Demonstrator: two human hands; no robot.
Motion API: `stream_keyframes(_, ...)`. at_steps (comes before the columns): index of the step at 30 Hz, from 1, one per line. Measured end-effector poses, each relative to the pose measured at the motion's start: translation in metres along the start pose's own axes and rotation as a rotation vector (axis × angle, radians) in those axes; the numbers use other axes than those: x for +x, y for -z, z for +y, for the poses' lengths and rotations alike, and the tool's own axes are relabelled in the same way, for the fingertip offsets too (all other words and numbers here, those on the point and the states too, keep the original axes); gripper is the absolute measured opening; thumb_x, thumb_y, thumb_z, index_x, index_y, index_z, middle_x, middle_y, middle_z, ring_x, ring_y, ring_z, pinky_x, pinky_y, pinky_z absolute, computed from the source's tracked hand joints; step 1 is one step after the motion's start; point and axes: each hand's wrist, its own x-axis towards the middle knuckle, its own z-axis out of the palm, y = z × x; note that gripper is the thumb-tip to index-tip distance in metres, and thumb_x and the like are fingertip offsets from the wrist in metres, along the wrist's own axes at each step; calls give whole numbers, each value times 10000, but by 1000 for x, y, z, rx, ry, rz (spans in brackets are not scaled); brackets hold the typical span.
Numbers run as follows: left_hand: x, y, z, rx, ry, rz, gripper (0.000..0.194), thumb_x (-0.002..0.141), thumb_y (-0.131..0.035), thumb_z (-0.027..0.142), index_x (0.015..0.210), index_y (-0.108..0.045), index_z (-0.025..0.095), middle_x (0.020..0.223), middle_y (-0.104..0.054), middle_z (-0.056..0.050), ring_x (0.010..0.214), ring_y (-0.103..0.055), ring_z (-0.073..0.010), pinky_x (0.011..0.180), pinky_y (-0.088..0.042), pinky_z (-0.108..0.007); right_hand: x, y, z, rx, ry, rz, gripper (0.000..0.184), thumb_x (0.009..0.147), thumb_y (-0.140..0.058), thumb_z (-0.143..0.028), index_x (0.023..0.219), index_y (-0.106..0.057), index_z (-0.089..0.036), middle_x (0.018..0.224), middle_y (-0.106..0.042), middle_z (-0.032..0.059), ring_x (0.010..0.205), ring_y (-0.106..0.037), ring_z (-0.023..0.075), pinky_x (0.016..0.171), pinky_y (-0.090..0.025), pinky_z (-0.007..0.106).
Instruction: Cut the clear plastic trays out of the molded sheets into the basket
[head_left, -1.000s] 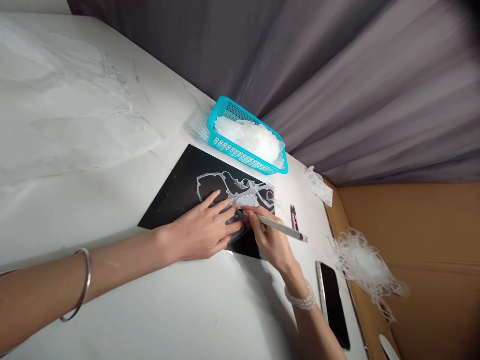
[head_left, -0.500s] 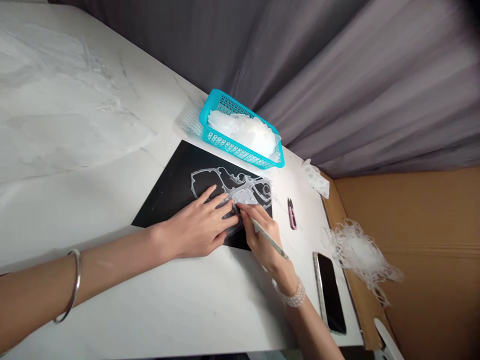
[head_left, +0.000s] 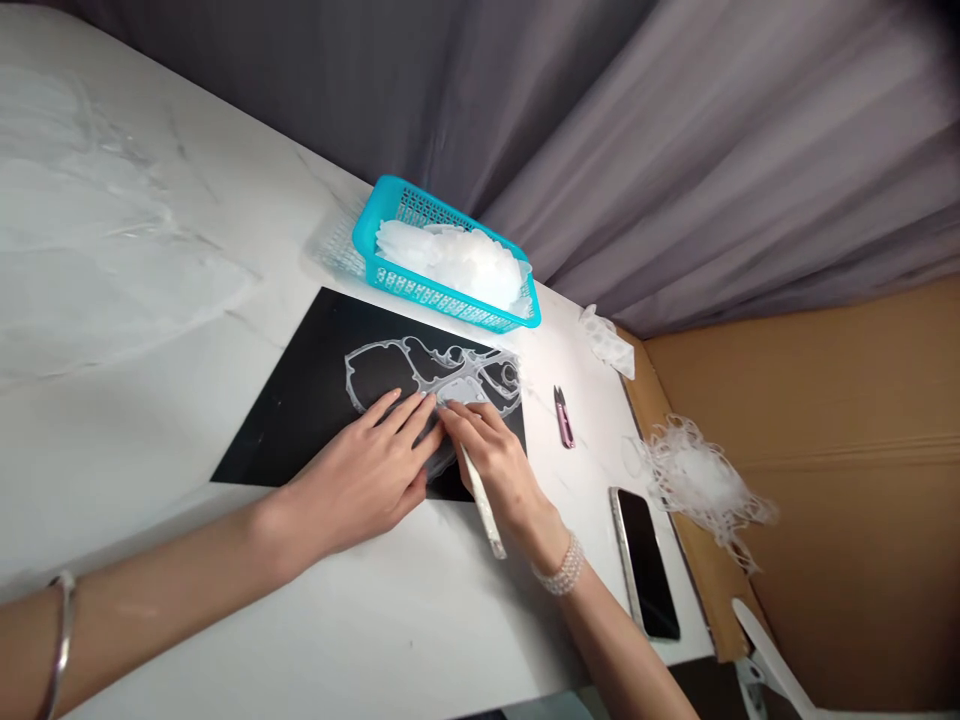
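Cut-out (head_left: 459, 387), whitish openwork, lies flat on the right part of the black mat (head_left: 281, 420), partly covered by the hands. Left hand (head_left: 367, 465) flat over it, fingers nearly side by side, gripping nothing, apparently bracing it. Right hand (head_left: 495, 455) just beside, narrow pinch on a pale pen-like tool (head_left: 484, 505), shaft slanting back toward the wearer; tip hidden by fingers, can't tell if it touches. Step in hand, my read: detail work with the tool near the cut-out's solid patch. Next move seems to call for small, controlled strokes there, left fingertips clear of the tip, cut-out kept from sliding. Outward: blue basket (head_left: 427, 288) of white pieces just beyond the mat, pink snips (head_left: 565, 418) to the right, phone (head_left: 646, 565) nearer the wearer, stringy heap (head_left: 697, 475) by the cardboard (head_left: 840, 480).
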Motion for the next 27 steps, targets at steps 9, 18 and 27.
stream_keyframes(9,-2,-1,-2,-5,-27,-37,521,1008,-316,283,1459,-461,68,1496,-469,-220,1395,-433,-342,1145,-333,-520,-33,58,97,615,-704,738,218,880,-632,-346,973,-716,-168,1031,-727,129,905,-712,226,827,-580,397)
stream_keyframes(18,14,27,-3,-730,247,50,408,981,-380,326,1182,-673,124,1299,-625,-159,1293,-514,-295,1083,-432,-473,-42,76,25,611,-555,642,218,937,-596,-350,1032,-749,-227,1025,-746,104,855,-709,225,734,-600,406)
stream_keyframes(27,28,31,-10,-1820,792,-276,349,835,-657,416,1064,-705,158,924,-730,-64,879,-665,-205,802,-498,-340,-27,69,-40,447,-186,141,253,1006,-495,-350,1127,-713,-303,1072,-759,42,953,-702,223,804,-581,394)
